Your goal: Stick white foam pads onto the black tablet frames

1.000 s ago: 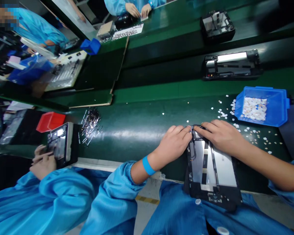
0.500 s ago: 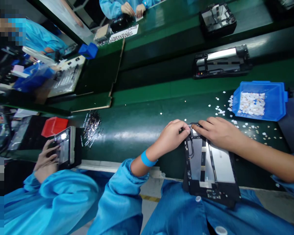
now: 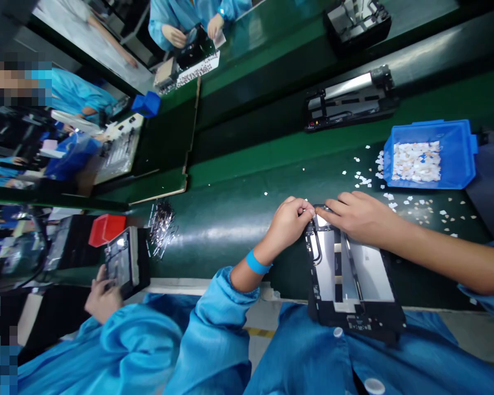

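Observation:
An opened tablet (image 3: 366, 263), its silvery batteries and black cables exposed, lies at the table's front edge, its near end over my lap. At its far left corner my left hand (image 3: 290, 222) is closed, thumb and forefinger pinched together. Whatever lies between those fingertips is too small to make out. My right hand (image 3: 356, 216) rests over the tablet's far edge with its forefinger stretched toward the left fingertips and the other fingers bent beside it. Its thumb is hidden.
A blue bin (image 3: 453, 156) holds small white pieces, with more scattered around it. Another tablet (image 3: 346, 99) lies beyond. To the left are thin strips (image 3: 162, 227), a red bin (image 3: 107, 229) and a co-worker's hand (image 3: 102, 296) at a device (image 3: 123, 258). Another person works across the table.
The view has shifted slightly. Both my hands stay at the tablet's far left corner, fingertips a little closer together. The neighbour's hand has drawn down along their device.

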`<state>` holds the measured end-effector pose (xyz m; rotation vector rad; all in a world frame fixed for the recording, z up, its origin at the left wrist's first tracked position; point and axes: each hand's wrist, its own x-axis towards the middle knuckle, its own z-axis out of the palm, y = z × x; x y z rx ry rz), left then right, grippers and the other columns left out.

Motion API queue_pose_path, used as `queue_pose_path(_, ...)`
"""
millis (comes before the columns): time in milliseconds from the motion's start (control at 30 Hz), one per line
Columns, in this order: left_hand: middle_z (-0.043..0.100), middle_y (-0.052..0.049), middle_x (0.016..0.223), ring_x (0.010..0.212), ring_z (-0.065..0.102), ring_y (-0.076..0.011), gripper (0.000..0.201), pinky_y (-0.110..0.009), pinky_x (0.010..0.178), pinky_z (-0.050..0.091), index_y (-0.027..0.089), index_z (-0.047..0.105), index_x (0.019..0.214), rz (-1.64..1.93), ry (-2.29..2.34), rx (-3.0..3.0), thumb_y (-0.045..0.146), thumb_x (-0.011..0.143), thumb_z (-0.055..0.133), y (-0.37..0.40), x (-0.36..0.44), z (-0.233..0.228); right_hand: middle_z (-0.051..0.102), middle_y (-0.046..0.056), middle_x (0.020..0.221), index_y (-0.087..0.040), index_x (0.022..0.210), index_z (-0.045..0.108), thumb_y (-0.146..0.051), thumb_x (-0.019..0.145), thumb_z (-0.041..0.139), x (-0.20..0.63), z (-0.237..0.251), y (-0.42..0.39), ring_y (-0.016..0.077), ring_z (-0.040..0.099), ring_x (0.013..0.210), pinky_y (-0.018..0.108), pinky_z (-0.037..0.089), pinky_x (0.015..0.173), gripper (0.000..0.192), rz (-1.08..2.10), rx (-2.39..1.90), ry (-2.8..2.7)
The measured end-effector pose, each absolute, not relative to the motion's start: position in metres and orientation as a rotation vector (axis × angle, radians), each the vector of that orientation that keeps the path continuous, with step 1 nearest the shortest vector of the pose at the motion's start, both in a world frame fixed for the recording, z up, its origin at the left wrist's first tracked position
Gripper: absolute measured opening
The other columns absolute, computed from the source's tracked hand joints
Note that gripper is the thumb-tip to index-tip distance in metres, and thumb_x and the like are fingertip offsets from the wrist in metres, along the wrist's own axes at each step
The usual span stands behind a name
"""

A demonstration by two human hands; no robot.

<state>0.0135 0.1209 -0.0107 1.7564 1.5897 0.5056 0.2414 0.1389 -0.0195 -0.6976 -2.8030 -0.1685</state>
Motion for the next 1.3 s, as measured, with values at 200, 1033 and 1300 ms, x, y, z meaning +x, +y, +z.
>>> queue_pose_path(200,0.064,-0.002,0.082,0.084,0.058,-0.0182,0.013,-0.032,0.076,0.046,0.019,0.071,0.086,0.515,1.635,1.759,0.019,0.095,0.063,0.117,0.016,-0.013,0.072,0.01,0.104,-0.017,0.129,0.07,-0.012,0.099,0.051,0.241,-0.021,0.139,0.0229,0.05,0.082,0.038,0.026,0.07,0.036,-0.164,-0.702,-2.794)
queue_pose_path(1033,0.063,-0.003,0.088,0.091,0.059,-0.021,0.014,-0.034,0.085,0.044,0.02,0.066,0.089,0.388,1.768,2.016,0.015,0.099,0.058,0.111,0.027,-0.006,0.072,0.011,0.102,-0.016,0.129,0.07,-0.011,0.099,0.051,0.241,-0.02,0.14,0.0231,0.052,0.08,0.038,0.026,0.068,0.036,-0.143,-0.686,-2.811)
queue_pose_path(1300,0.05,0.004,0.085,0.079,0.051,-0.0141,0.022,-0.028,0.075,0.04,0.022,0.056,0.101,0.661,1.745,1.66,0.012,0.087,0.069,0.11,0.024,-0.02,0.073,0.012,0.106,-0.015,0.126,0.071,-0.01,0.099,0.051,0.243,-0.02,0.139,0.024,0.054,0.083,0.038,0.029,0.07,0.034,-0.08,-0.689,-2.787)
